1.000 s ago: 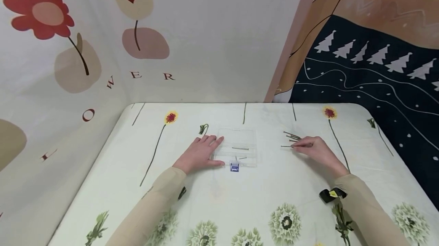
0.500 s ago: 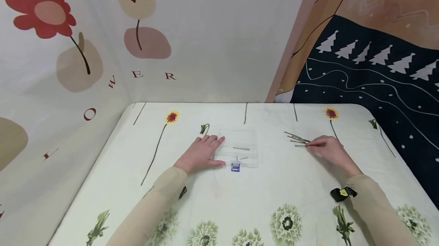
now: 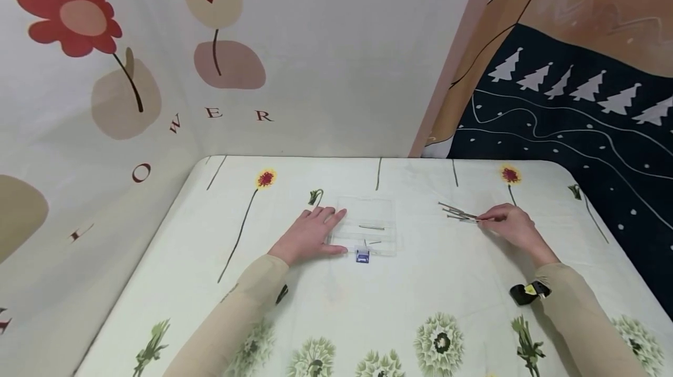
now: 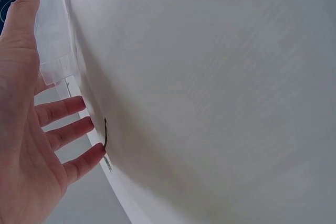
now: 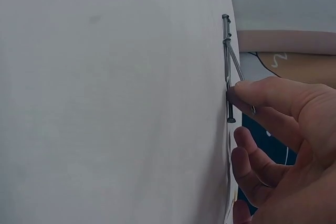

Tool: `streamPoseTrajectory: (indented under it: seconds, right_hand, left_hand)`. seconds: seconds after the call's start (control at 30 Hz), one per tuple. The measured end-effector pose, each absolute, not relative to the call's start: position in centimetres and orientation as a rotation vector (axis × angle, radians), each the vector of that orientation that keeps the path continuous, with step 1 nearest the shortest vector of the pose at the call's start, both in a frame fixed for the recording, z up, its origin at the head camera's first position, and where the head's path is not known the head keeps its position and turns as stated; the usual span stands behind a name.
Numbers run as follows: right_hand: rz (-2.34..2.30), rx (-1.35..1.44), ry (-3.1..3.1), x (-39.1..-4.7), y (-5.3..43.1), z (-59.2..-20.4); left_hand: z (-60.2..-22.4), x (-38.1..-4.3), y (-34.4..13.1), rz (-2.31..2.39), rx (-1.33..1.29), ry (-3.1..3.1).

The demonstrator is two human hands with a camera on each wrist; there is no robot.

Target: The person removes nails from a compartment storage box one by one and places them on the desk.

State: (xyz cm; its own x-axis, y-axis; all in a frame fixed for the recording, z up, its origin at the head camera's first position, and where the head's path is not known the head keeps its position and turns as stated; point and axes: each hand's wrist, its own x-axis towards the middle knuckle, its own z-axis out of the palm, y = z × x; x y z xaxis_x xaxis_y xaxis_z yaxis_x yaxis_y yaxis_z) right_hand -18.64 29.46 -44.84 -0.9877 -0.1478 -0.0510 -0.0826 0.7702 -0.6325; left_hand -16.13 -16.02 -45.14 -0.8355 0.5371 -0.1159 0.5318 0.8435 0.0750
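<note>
In the head view my left hand rests at the left side of a clear plastic box, fingers spread and straight. A long nail and a couple of smaller metal pieces lie in the box, and a blue label marks its front edge. To the right, my right hand pinches a nail between thumb and forefinger, beside a small pile of long nails. The right wrist view shows the nails bunched close together at the fingertips; my thumb hides part of them.
A white cloth with printed flowers covers the table. A patterned curtain hangs behind it, with a dark tree-printed cloth at the right. A black wrist camera is strapped to the right forearm.
My right hand has moved right with the nail, drawing it in alongside the other nails. The left hand stays on the box. The head view has shifted slightly.
</note>
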Motion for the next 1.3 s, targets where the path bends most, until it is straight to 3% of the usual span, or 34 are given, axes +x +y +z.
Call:
streamPoseTrajectory:
  seconds: [0.7, 1.3]
  right_hand:
    - [-1.164, -0.225, 2.830, -18.0, 28.8, -44.5]
    - [-1.259, -0.416, 2.748, -18.2, 24.1, -44.7]
  left_hand:
    - [-45.0, -16.1, -15.9, 0.056, 0.854, 2.895]
    - [-45.4, -16.2, -16.0, 0.061, 0.851, 2.904]
